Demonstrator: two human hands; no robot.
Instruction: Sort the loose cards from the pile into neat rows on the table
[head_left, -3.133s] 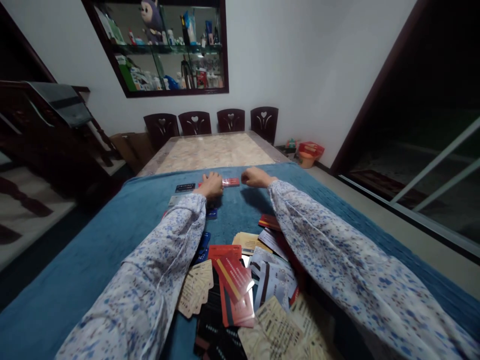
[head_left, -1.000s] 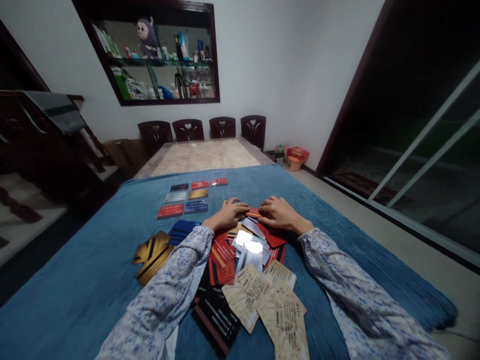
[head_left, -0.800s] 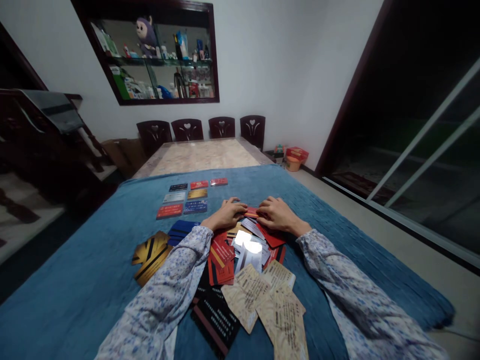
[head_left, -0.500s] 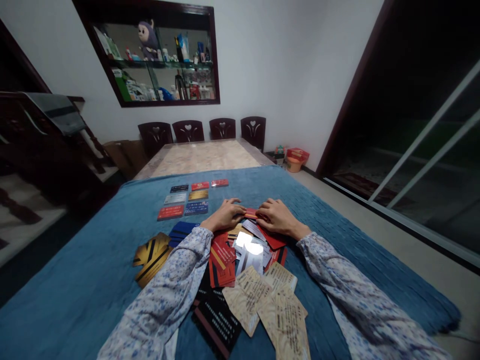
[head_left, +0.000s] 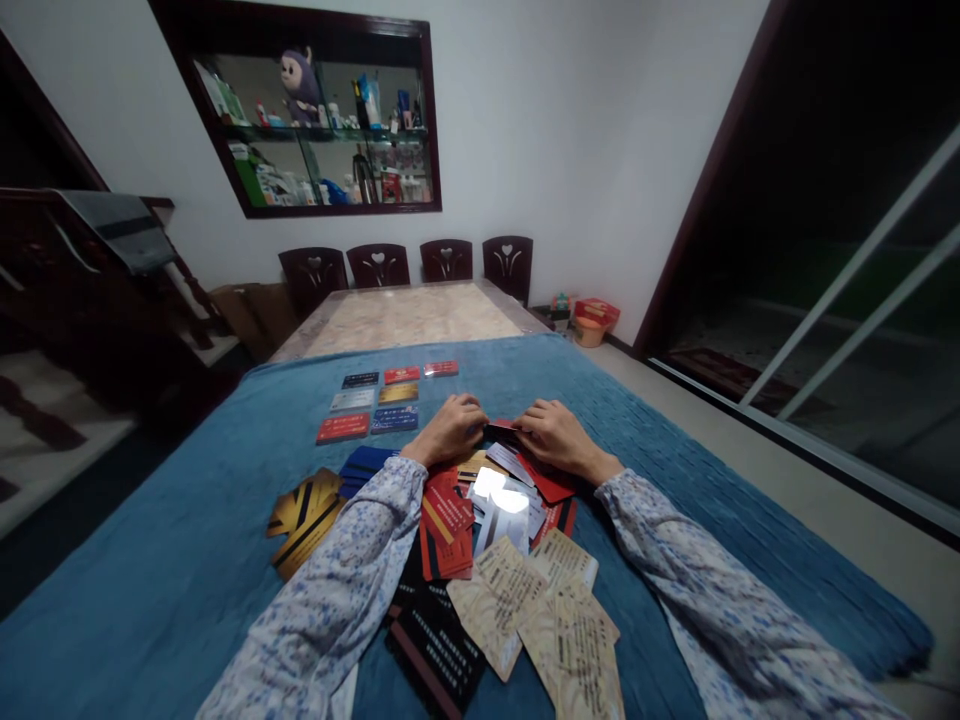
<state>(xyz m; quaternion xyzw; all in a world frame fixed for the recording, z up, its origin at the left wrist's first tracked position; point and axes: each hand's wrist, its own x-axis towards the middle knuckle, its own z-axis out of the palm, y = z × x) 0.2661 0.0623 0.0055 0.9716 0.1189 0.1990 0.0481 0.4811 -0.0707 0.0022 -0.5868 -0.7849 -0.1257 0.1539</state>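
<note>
Between my two hands, at the far side of a loose pile of cards, is a red card (head_left: 504, 430), seen nearly edge-on. My left hand (head_left: 456, 428) is closed at its left end, the fingers curled. At the right end my right hand (head_left: 553, 436) pinches it, with another red card (head_left: 551, 482) lying under that palm. Below the hands spread white cards (head_left: 504, 525), red cards with stripes (head_left: 447, 515), beige patterned cards (head_left: 574, 650) and black cards (head_left: 435, 650). Gold cards (head_left: 307, 525) and blue cards (head_left: 365, 468) lie left of my left forearm.
Ahead on the left, several cards lie in rows, among them a red card (head_left: 343, 428) and a gold card (head_left: 398, 393). A blue cloth (head_left: 187, 520) covers the near table; bare tabletop (head_left: 420, 312) and chairs (head_left: 379, 265) stand beyond.
The red card between my hands has tipped up from showing its face to nearly edge-on. My left fingers have curled in more tightly. The loose pile is otherwise the same.
</note>
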